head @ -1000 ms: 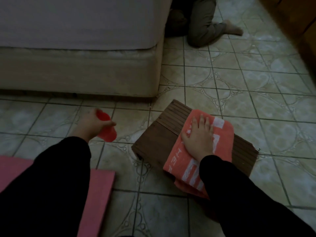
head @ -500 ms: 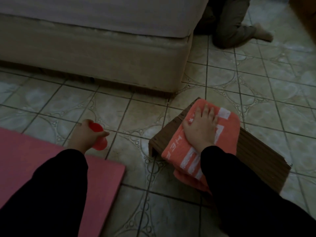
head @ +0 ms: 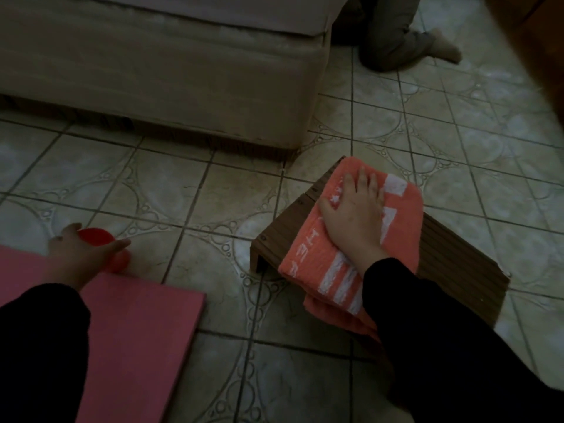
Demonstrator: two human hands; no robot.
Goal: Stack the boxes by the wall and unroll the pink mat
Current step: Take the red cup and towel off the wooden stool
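The left hand (head: 80,253) reaches out over the near-left floor, fingers curled around a small red cup (head: 105,248); the thumb lies along the cup's right side and the cup's lower end shows just beside the far edge of the pink mat (head: 137,325). The mat lies flat on the tiled floor (head: 195,190) at the near left, its right edge running straight and its corner pointing toward the middle of the scene; how much of it is unrolled beyond the picture's edge cannot be told.

The right hand (head: 354,221) is spread open, palm down, fingers stretched toward the far side, pressing flat on a folded coral towel (head: 308,254) with white stripes and lettering. It grips nothing; it only rests on the cloth. The towel is draped over a low brown wooden stool (head: 274,242) with a slatted top, and its near end hangs over the stool's near edge. The stool stands on the floor to the right of centre, near the corner of a bed (head: 183,71) whose pale base and mattress fill the far left.

Both arms wear black sleeves (head: 457,346). At the far right, past the bed's corner, another person's bent leg and foot (head: 396,47) rest on the tiles. A dark brown piece of furniture (head: 531,32) fills the far right corner. No boxes can be made out.
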